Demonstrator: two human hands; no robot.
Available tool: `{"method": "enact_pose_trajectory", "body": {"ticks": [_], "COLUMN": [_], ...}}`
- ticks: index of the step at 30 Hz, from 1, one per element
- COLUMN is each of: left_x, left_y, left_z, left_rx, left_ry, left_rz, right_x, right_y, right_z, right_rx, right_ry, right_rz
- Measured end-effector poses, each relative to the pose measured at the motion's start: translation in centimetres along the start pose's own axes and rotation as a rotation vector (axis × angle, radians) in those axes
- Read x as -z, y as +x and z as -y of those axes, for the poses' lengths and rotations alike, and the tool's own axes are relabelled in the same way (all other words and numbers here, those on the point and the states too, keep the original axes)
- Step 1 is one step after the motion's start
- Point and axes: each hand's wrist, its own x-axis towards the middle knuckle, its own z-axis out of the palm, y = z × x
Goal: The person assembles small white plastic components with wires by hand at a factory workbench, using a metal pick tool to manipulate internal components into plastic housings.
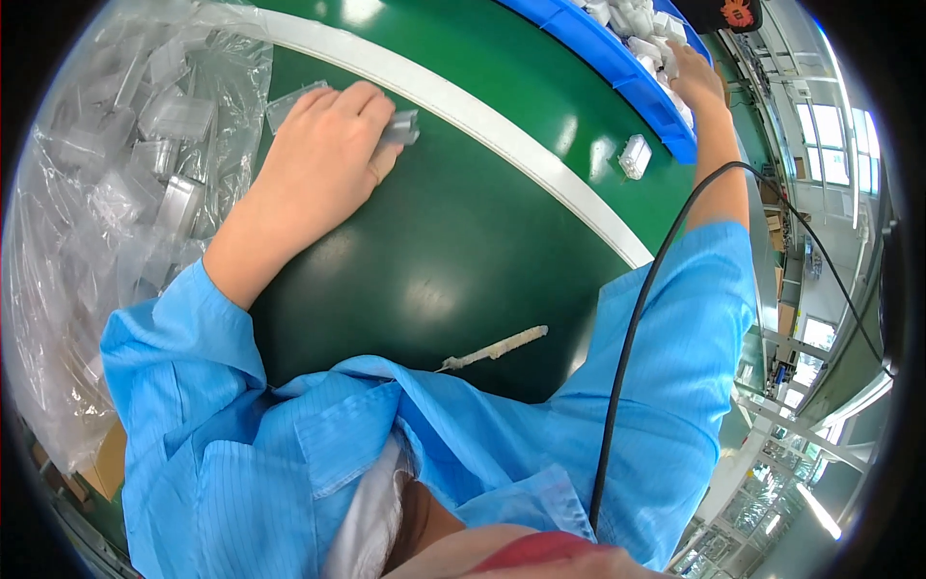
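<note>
Green table (415,246), white strip (521,147) across. Far left, bag (58,241) of clear cases (183,116). Next, left hand (326,145) grasping clear piece (402,127), end protruding rightward between thumb and fingers. Farther right, lone white block (634,157), nearer right hand (696,79) than left. Far right, right hand at white parts (629,19) in blue bin (584,48); grip too unclear to tell.

In the left hand (328,145), a small clear plastic piece (402,127) is showing smoky grey; under it, the smooth table (424,261) is showing deep green. Left of that hand, a thin clear plastic bag (58,232) is showing greyish boxes (179,205). At the right hand (696,79), a long plastic bin (598,50) is gleaming bright blue around white pieces (632,19). Behind both hands, a light-blue cloth jacket (666,357) is displaying fine stripes.
</note>
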Motion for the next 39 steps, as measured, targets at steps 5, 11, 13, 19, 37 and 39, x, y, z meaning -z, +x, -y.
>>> {"method": "enact_pose_trajectory", "body": {"ticks": [5,11,13,19,37,39], "left_x": [0.0,-1.0,-1.2,-1.5,-3.0,-3.7], "left_y": [0.8,1.6,2.0,0.8,0.1,0.1], "left_z": [-0.3,-1.7,-2.2,-3.5,-1.3,-1.0], "left_rx": [-0.007,0.403,0.561,0.398,0.129,0.162], "left_ry": [-0.424,-1.203,-1.553,-1.516,-1.306,-1.473], "left_rz": [-0.193,0.032,0.147,-0.079,-0.207,-0.198], "right_x": [4.5,6.8,7.4,9.1,8.4,8.3], "right_y": [-5.8,-16.7,-18.6,-19.5,-20.0,-20.0], "right_z": [2.2,16.6,19.5,23.5,23.6,23.7], "right_rx": [-0.078,0.212,0.235,0.31,0.109,0.109], "right_ry": [1.176,2.195,2.208,2.122,2.24,2.235], "right_rz": [-0.296,-0.1,-0.128,-0.112,-0.052,-0.07]}}
